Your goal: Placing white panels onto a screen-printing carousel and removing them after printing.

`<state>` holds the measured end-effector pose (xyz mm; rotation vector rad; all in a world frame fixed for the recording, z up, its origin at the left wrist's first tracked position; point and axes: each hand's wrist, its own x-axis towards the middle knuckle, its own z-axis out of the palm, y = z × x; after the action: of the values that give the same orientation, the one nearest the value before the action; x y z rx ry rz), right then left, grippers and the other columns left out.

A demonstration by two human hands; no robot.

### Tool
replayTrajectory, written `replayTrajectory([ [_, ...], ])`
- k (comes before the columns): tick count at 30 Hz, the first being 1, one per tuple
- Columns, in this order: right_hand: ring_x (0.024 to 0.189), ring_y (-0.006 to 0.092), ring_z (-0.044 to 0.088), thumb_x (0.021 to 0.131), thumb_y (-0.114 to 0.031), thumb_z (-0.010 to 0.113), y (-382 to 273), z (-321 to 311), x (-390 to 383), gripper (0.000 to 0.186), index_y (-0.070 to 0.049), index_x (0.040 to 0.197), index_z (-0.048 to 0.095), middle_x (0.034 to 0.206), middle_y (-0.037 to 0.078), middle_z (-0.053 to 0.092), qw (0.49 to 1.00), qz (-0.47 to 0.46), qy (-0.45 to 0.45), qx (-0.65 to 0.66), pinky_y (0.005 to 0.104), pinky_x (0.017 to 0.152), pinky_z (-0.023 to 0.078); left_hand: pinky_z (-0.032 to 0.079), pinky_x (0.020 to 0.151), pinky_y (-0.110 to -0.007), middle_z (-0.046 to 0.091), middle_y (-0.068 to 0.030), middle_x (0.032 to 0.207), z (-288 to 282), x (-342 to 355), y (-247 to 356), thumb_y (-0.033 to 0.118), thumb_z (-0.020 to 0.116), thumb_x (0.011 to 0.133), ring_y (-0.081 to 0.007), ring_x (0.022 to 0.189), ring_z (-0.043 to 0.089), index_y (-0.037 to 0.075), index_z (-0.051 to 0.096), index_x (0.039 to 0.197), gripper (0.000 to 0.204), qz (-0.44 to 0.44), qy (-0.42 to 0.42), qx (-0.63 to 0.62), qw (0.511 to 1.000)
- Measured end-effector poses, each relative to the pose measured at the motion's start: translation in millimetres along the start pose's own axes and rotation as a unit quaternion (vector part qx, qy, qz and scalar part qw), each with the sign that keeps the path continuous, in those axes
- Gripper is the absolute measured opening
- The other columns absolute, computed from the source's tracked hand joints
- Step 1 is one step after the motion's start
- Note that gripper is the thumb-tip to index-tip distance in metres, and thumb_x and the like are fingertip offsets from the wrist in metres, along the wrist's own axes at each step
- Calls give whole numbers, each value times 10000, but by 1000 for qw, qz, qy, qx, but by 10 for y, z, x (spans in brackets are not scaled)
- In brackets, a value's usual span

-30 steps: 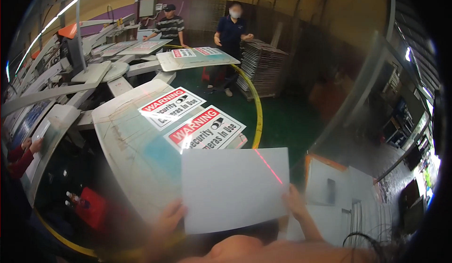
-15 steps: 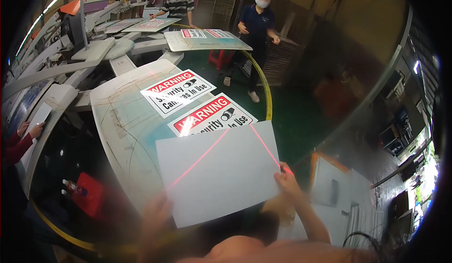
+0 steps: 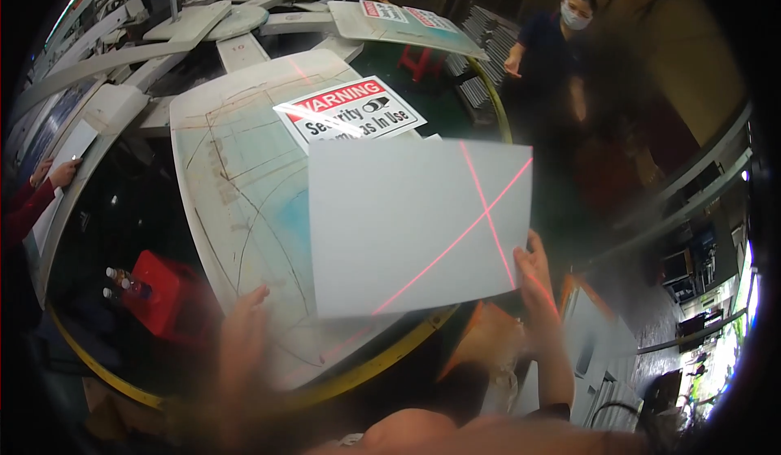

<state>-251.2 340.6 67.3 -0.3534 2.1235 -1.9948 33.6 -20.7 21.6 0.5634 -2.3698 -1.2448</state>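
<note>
My right hand (image 3: 534, 276) grips the right edge of a blank white sheet (image 3: 407, 227), thumb and fingers closed on it. Red laser lines cross on the sheet's surface. Off the sheet's lower left corner, my left hand (image 3: 246, 329) is raised, fingers stretched out and nothing in them; it looks blurred. Beneath and beyond the sheet lies a large, pale printing platen (image 3: 244, 162) with pencil-like marks. On it rests a printed sign (image 3: 366, 111) with a red band and a camera picture, its lower edge covered by the sheet. A second sign there is almost wholly hidden.
Another platen (image 3: 358, 25) with signs stands at the far side, near a masked person (image 3: 557, 56). At left, a co-worker's hands (image 3: 61, 172) hold a white sheet. A red stool (image 3: 167, 292) with bottles stands lower left. A yellow rail (image 3: 390, 345) curves round the machine.
The blank sheet has shifted up and right in view, covering the nearer sign. My left hand has let go of its left edge. My head view has tilted down.
</note>
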Motion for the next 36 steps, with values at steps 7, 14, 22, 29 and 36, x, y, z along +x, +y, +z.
replayTrajectory([
  [7,1110,169,543,941,-106,527,-308,2,379,393,-60,1292,357,1185,105,561,991,-83,49,89,314,934,437,450,930,-388,584,-171,1171,79,8,1,27,539,865,-331,1093,556,8,560,1161,297,83,21,174,981],
  [14,1142,187,479,942,-88,499,-491,-36,459,345,-67,1263,375,1195,84,505,982,-132,99,87,358,987,375,466,905,-384,587,-139,1169,167,-3,11,55,552,865,-318,1080,564,20,591,1103,244,42,12,179,983],
  [22,1142,187,473,932,-89,476,-499,-46,541,316,-63,1241,417,1195,77,498,975,-162,145,54,350,989,359,476,865,-381,593,-139,1160,201,-26,16,35,580,838,-332,1051,572,19,587,1110,273,55,36,181,981],
  [29,1160,183,467,908,-82,506,-592,73,696,367,-25,1255,400,1200,96,503,989,-117,-6,89,340,1002,353,473,872,-378,596,-150,1154,249,28,-39,31,583,836,-333,1048,578,9,587,1108,273,32,72,177,981],
  [36,1103,183,514,841,-86,569,-433,766,962,439,35,1245,450,1198,131,542,996,-10,-66,-50,310,985,350,464,860,-389,590,-168,1121,271,143,-45,22,574,847,-344,1020,574,-16,565,1111,266,20,97,130,987],
])
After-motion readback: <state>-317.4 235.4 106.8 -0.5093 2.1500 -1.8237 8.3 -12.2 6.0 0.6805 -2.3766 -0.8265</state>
